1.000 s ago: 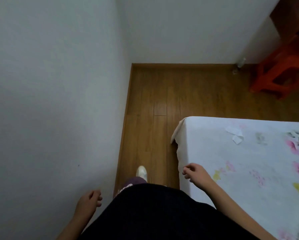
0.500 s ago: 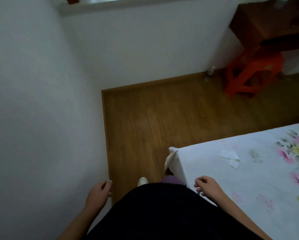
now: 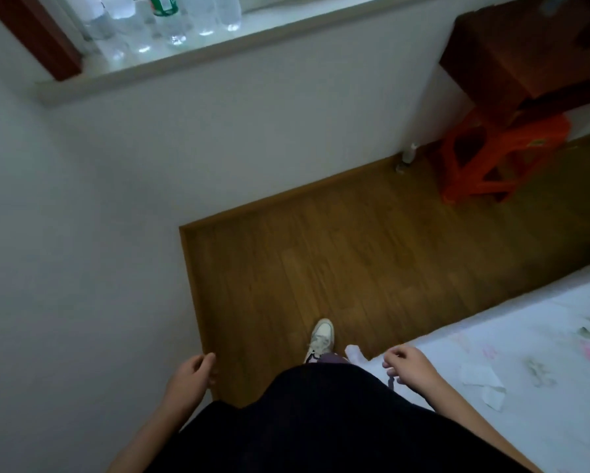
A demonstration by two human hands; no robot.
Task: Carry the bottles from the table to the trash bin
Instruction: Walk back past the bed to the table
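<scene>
Bottles [image 3: 170, 18]: clear plastic, clustered on the windowsill [image 3: 286, 25], far from both hands.
Left hand [image 3: 192, 373]: empty, fingers loosely curled, near the wall.
Right hand [image 3: 410, 368]: empty, loosely curled over the floral-clothed table [image 3: 542, 336].

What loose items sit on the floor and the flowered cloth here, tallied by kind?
Orange stool: 1
Small bottle on the floor by the wall: 1
White paper scraps on the cloth: 2
Total: 4
The windowsill bottles overlap and are too blurred to count.
</scene>
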